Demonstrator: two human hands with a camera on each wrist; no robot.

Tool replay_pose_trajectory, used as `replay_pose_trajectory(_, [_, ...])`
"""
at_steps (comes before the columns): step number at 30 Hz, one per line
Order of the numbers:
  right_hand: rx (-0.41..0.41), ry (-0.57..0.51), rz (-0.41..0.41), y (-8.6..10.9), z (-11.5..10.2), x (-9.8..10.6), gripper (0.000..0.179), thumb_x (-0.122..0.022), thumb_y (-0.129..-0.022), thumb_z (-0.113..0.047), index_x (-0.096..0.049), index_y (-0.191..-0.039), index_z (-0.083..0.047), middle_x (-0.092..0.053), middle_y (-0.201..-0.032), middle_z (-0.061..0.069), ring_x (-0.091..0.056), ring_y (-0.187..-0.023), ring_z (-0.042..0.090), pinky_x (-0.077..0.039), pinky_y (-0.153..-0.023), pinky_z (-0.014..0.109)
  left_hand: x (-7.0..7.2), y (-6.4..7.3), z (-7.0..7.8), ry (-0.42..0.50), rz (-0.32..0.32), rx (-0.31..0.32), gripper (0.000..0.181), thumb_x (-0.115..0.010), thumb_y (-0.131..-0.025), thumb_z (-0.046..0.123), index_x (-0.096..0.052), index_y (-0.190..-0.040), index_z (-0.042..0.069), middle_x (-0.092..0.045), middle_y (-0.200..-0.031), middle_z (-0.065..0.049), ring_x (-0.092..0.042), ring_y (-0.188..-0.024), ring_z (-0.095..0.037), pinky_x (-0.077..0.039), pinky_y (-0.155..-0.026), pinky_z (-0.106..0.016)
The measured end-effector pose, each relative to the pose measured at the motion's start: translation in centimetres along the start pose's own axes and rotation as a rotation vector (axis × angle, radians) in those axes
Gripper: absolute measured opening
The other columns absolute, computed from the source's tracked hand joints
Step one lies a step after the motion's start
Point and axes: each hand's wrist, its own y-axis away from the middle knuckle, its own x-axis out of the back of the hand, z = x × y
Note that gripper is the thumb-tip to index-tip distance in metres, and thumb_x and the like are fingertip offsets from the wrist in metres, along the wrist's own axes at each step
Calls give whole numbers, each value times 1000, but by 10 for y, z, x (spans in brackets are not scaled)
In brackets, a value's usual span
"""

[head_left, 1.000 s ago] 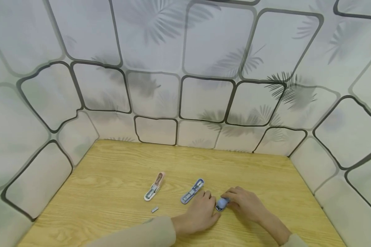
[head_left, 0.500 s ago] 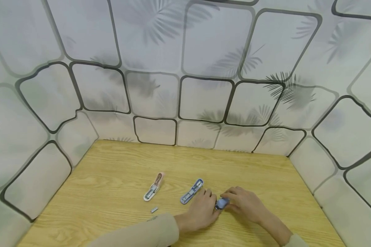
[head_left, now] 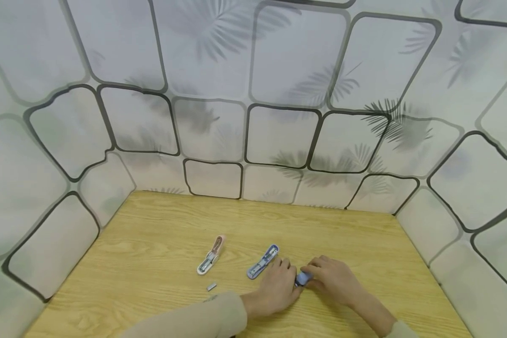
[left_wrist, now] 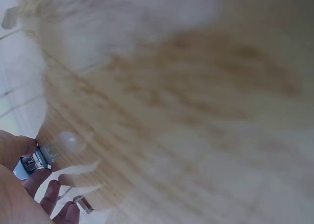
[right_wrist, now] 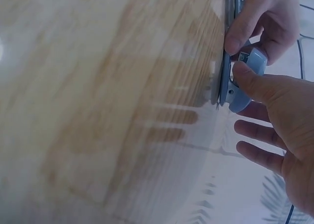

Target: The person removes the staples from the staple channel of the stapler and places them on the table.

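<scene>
Blue stapler [head_left: 303, 279] held from both sides

From where I stand, it sits squarely between the hands, low over the table [head_left: 177, 216] and towards its right side. The left hand [head_left: 276, 287] has one end between thumb and fingertips; the right hand [head_left: 334, 279] pinches the other, its remaining fingers spread loosely in the right wrist view. Neither is nearer: both touch it. The long axis seems to run from hand to hand, slanting away to the right (much of its length is covered, so I can't swear to it). Just beyond the left knuckles lies an unfolded blue stapler [head_left: 263, 262]; farther left are a pink-and-white stapler [head_left: 211, 256] and a staple block [head_left: 211, 286].
</scene>
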Motion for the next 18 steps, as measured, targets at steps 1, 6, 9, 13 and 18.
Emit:
replay_pose_trajectory(1, [0, -2, 0, 0, 1, 0, 34, -87, -80, -30, -78, -110, -18, -75, -97, -6, -70, -85, 11, -58, -71, 22, 0, 0, 0, 0, -3, 3, 36, -72, -97, 51, -72, -104, 15, -66, -104, 0, -57, -96, -15, -52, -88, -31])
replay_pose_trajectory(6, [-6, -19, -16, -1, 3, 0, 32, -86, -81, -30, -79, -109, -18, -76, -97, -6, -72, -88, 13, -60, -73, 24, -1, -1, 0, 18, -6, 15, 36, -73, -96, 51, -73, -105, 15, -68, -109, -2, -60, -105, -18, -54, -101, -37])
replay_pose_trajectory(9, [-10, -20, -24, -1, 3, 1, 31, -86, -81, -30, -79, -109, -19, -76, -97, -6, -72, -88, 13, -60, -73, 24, -3, -1, 0, 18, 6, 14, 37, -74, -96, 50, -74, -105, 15, -69, -112, -3, -62, -111, -21, -53, -109, -41])
replay_pose_trajectory(13, [-12, -22, -28, -1, 3, 1, 31, -86, -81, -30, -79, -109, -18, -77, -97, -6, -72, -88, 13, -60, -73, 24, -5, 0, 0, 35, 28, 18, 34, -76, -95, 49, -74, -101, 16, -70, -109, -2, -63, -113, -22, -54, -106, -40])
replay_pose_trajectory(18, [-10, -24, -29, -1, 4, 0, 30, -85, -82, -30, -79, -109, -19, -77, -98, -6, -72, -88, 13, -60, -73, 24, -5, -1, -1, 102, 26, 37, 29, -79, -93, 46, -73, -94, 18, -67, -101, 2, -58, -101, -17, -53, -91, -32])
